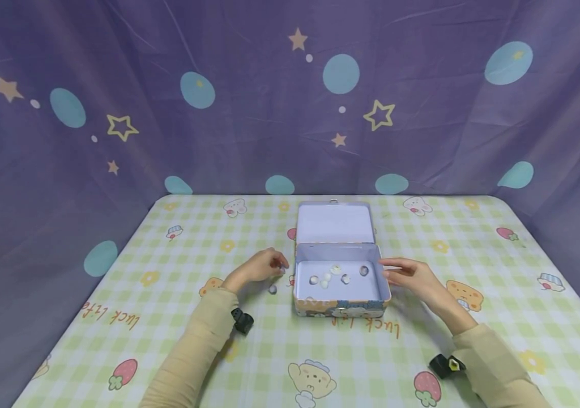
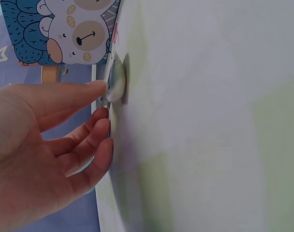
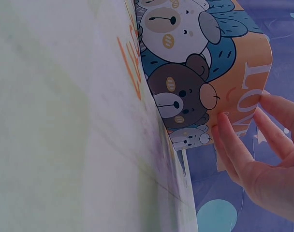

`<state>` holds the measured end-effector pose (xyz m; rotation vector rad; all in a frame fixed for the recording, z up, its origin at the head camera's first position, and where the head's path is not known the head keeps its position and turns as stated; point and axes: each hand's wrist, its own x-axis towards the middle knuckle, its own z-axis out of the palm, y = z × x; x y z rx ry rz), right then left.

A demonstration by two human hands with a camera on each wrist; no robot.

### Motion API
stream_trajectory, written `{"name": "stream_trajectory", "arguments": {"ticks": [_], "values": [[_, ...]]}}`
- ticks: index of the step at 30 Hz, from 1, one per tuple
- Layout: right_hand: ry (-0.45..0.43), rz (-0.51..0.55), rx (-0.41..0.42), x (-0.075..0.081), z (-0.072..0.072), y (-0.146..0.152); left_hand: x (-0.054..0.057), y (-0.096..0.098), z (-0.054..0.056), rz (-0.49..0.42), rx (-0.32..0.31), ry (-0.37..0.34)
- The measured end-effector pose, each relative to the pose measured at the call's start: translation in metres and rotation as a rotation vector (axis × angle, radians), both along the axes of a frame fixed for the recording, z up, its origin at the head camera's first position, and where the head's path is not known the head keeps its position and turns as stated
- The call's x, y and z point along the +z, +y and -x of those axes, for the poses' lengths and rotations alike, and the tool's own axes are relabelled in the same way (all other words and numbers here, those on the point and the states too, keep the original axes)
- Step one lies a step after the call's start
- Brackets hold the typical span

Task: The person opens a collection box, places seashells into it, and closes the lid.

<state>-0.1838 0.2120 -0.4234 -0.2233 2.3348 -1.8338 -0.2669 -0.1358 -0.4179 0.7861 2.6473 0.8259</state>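
An open tin box (image 1: 341, 309) with a cartoon bear print stands on the table, its hinged lid (image 1: 335, 222) tipped back. Several small shells, one a dark spiral shell (image 1: 364, 271), lie scattered on its pale floor. My left hand (image 1: 264, 266) is just left of the box, thumb and fingertips pinching a small shell (image 2: 103, 101) low over the cloth. Close by on the cloth rests another shell (image 1: 272, 289); the left wrist view has a pale shell (image 2: 118, 83) beside the thumb. With fingers nearly straight, my right hand (image 1: 414, 279) touches the box's right wall at the rim.
A checked cloth (image 1: 167, 345) with printed strawberries and cartoon figures covers the table. Behind it hangs a purple curtain (image 1: 249, 136) with stars and blue balloons. Dark wrist cameras sit below the left (image 1: 242, 321) and right (image 1: 447, 366) sleeves.
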Motion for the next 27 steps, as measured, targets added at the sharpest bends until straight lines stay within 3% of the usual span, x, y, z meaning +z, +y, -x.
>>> {"name": "stream_trajectory", "arguments": {"ticks": [12,27], "values": [[0.001,0.003,0.0,0.0001,-0.0006,0.0006,-0.0027,0.0,0.0013,-0.025,0.039,-0.025],[-0.005,0.009,-0.007,-0.0006,0.0005,0.0,-0.006,-0.0014,0.0044,-0.036,0.038,-0.01]]}}
